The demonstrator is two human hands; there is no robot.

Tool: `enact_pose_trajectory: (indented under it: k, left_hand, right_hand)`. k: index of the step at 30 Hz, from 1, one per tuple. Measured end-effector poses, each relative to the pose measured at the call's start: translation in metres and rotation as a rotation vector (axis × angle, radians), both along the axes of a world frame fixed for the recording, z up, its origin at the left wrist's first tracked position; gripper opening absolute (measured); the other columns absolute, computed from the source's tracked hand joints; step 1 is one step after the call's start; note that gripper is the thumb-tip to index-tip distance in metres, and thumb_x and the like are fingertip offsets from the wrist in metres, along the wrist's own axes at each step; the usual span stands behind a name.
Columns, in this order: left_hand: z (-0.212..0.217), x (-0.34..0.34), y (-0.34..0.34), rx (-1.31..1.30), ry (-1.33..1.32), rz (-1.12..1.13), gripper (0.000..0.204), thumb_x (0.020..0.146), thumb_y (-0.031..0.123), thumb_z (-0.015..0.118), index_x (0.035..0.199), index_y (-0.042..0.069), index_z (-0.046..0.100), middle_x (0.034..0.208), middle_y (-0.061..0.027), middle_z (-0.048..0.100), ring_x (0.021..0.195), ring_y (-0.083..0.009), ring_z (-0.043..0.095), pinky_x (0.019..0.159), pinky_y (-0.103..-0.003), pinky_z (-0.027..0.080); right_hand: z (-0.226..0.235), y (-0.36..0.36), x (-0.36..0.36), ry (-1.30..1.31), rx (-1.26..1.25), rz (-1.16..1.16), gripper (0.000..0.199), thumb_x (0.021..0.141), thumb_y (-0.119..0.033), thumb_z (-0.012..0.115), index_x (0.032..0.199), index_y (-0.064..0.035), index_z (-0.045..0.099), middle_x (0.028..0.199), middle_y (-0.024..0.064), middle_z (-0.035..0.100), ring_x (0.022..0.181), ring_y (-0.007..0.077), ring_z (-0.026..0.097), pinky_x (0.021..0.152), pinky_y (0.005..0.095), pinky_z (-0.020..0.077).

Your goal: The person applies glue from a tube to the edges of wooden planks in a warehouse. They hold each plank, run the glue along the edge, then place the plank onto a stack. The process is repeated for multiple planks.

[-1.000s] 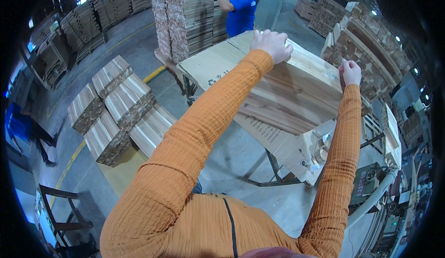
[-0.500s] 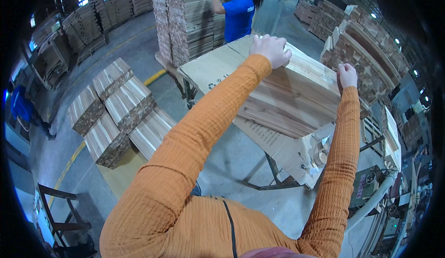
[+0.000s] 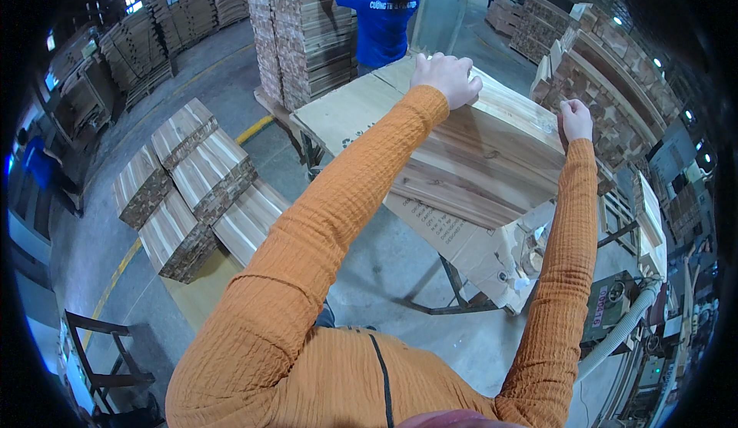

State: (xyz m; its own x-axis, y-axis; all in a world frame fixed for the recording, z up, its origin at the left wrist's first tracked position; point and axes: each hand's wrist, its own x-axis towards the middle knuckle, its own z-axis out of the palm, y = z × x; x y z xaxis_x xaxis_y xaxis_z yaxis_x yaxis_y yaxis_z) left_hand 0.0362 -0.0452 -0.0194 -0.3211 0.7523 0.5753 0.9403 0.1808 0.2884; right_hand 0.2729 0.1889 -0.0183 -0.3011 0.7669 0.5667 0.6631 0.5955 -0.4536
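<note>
Left hand (image 3: pixel 446 78): grip closed over the far left edge of the wooden board (image 3: pixel 477 163).
Right hand (image 3: pixel 575 119): grip closed on its far right corner.
Board: flat on the desk (image 3: pixel 338 117).

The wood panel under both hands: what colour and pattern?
The wood panel is striped in pale tan and reddish-brown strips, in the head view.
</note>
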Motion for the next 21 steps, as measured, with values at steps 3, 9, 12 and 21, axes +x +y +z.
enact_pose_trajectory:
  k: [3,9,12,21]
  left_hand:
    - [0.003,0.001,0.003,-0.002,-0.012,-0.012,0.037,0.082,0.042,0.046,0.089,0.011,0.066,0.088,-0.0095,0.067,0.089,-0.0262,0.061,0.079,-0.04,0.036]
    - [0.006,0.0,0.009,-0.032,-0.036,-0.017,0.04,0.082,0.042,0.045,0.098,0.012,0.066,0.092,-0.0098,0.068,0.091,-0.0263,0.062,0.081,-0.04,0.035]
    - [0.007,-0.004,0.011,-0.058,-0.045,0.007,0.041,0.082,0.042,0.046,0.1,0.012,0.067,0.094,-0.0098,0.068,0.092,-0.0264,0.062,0.081,-0.04,0.035]
    - [0.009,-0.004,0.014,-0.066,-0.04,0.009,0.04,0.082,0.042,0.047,0.101,0.013,0.067,0.094,-0.0102,0.069,0.092,-0.0266,0.062,0.081,-0.04,0.036]
  right_hand:
    - [0.002,0.007,0.005,-0.002,0.018,-0.007,0.036,0.084,-0.037,0.058,0.096,-0.0039,0.065,0.092,0.0178,0.067,0.091,0.0329,0.063,0.08,0.039,0.0475]
    - [0.001,0.021,0.005,0.113,-0.138,0.021,0.035,0.084,-0.036,0.06,0.095,-0.0033,0.065,0.087,0.0148,0.068,0.084,0.0259,0.066,0.077,0.0356,0.0485]
    - [-0.004,0.022,-0.005,0.124,-0.14,0.039,0.034,0.084,-0.035,0.06,0.094,-0.0022,0.065,0.085,0.0142,0.068,0.081,0.024,0.066,0.076,0.0348,0.0486]
    - [-0.003,0.032,-0.004,0.132,-0.121,0.086,0.034,0.084,-0.034,0.061,0.088,-0.001,0.065,0.08,0.0132,0.068,0.076,0.0221,0.065,0.074,0.0337,0.0487]
